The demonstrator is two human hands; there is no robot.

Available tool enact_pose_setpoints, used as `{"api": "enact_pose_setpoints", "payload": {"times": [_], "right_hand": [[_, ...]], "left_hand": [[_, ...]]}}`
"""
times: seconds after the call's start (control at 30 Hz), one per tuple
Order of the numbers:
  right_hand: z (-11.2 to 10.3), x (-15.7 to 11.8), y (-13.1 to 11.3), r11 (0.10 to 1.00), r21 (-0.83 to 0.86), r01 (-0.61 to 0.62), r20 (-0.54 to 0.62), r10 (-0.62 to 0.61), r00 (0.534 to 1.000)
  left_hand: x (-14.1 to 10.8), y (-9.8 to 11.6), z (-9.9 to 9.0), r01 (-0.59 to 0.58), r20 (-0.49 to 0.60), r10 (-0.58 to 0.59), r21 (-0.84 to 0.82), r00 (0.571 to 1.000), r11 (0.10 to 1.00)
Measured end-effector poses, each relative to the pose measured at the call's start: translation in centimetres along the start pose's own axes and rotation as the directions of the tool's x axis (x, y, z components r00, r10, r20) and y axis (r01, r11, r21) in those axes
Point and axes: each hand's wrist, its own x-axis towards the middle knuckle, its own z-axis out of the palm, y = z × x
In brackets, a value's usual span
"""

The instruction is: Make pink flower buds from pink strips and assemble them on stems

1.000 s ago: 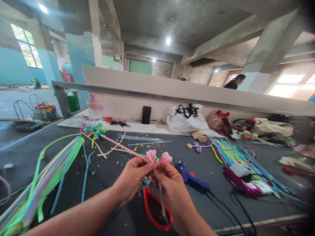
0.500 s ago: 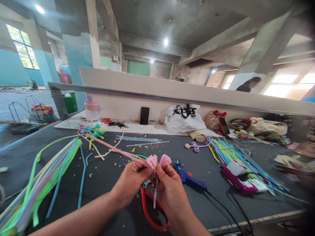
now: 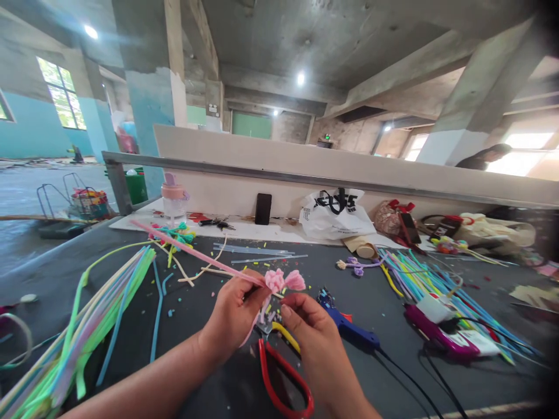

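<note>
My left hand (image 3: 236, 308) pinches a long pink fuzzy stem (image 3: 192, 250) that slants up to the left. Two pink bud-like tufts (image 3: 275, 280) stick out to the right of its fingertips. Just right of it, my right hand (image 3: 308, 326) has its thumb and forefinger close together near a thin pale end below the tufts; whether it grips this end is hard to tell. Beneath the hands lie pliers (image 3: 286, 378) with red and yellow handles. A blue glue gun (image 3: 349, 326) rests to the right.
Bundles of coloured fuzzy stems (image 3: 100, 320) lie at left and right. A purple power strip (image 3: 441, 334) with cables sits at right. Along the back stand a bottle (image 3: 174, 198), a phone (image 3: 263, 209) and a white bag (image 3: 334, 215). A person is in the right background.
My right hand has moved off the right tuft, down and slightly right. The pink stem has swung up at its left end. The view has shifted a little.
</note>
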Motion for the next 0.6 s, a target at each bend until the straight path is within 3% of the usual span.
{"api": "enact_pose_setpoints", "payload": {"times": [0.1, 0.23, 0.37, 0.47, 0.6], "right_hand": [[1.1, -0.5, 0.2, 0.975, 0.206, -0.084, 0.031, 0.079, 0.996], [2.3, -1.0, 0.4, 0.92, 0.378, -0.103, 0.071, 0.082, 0.994], [2.9, -1.4, 0.9, 0.854, 0.512, -0.088, 0.048, 0.073, 0.996], [3.0, -1.2, 1.4, 0.815, 0.574, -0.076, -0.026, 0.111, 0.993], [3.3, -0.5, 1.8, 0.8, 0.596, -0.06, -0.065, 0.123, 0.99]], "left_hand": [[-0.2, -0.5, -0.3, -0.28, 0.083, 0.269, 0.218, 0.96, 0.935], [-0.7, -1.2, -0.5, -0.447, 0.277, 0.359, 0.399, 0.891, 0.801], [-0.8, -1.4, -0.5, -0.628, 0.376, 0.504, 0.506, 0.777, 0.591], [-0.9, -1.6, -0.4, -0.682, 0.425, 0.546, 0.57, 0.722, 0.458], [-1.1, -2.1, -0.1, -0.688, 0.436, 0.556, 0.604, 0.708, 0.402]]}}
